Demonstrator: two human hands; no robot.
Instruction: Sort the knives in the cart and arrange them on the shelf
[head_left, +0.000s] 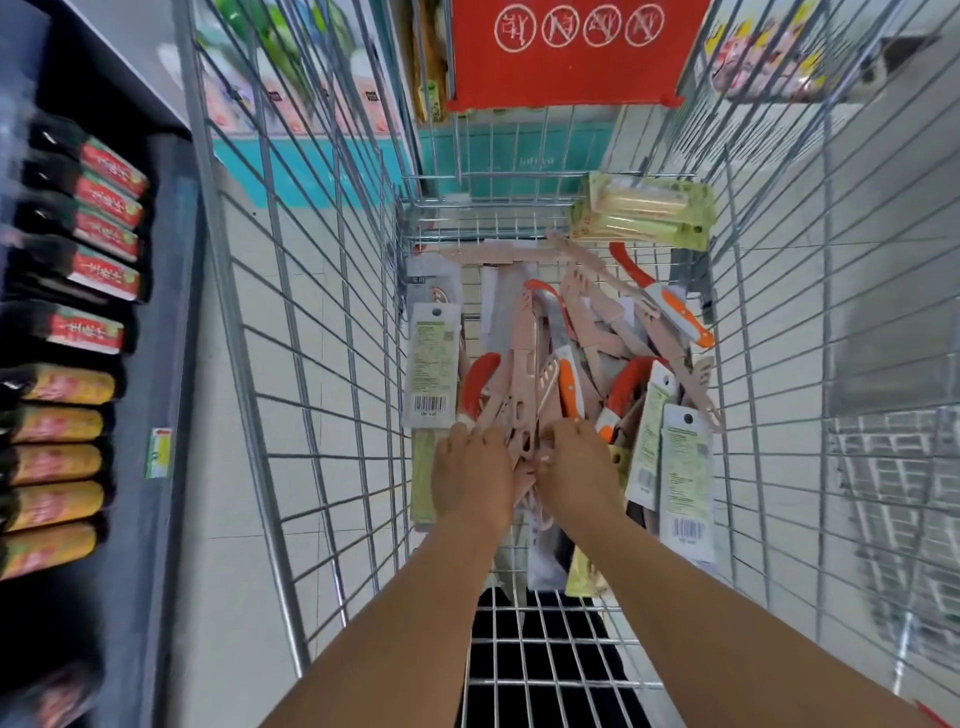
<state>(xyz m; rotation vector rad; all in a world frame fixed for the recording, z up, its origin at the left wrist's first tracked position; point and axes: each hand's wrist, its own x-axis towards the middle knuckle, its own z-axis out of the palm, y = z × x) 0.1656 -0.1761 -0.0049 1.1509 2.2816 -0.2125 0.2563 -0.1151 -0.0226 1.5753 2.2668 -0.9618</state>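
I look down into a wire shopping cart (322, 322) whose bottom holds a heap of knives. Several pale pink knives (524, 384) lie in the middle, mixed with orange-handled knives (685, 312) and red-sheathed ones (478, 384). Carded packs with green labels (431, 364) lie along both sides. My left hand (470, 478) and my right hand (576, 467) are both down in the heap, side by side. Their fingers curl onto a bundle of pink knives between them. The fingertips are hidden among the knives.
A dark shelf (156, 364) on the left carries rows of black packets with red and yellow labels (78, 332). A red warning flap (566, 52) hangs at the cart's far end. Green-carded packs (644, 213) lean in the far right corner. More shelving stands on the right.
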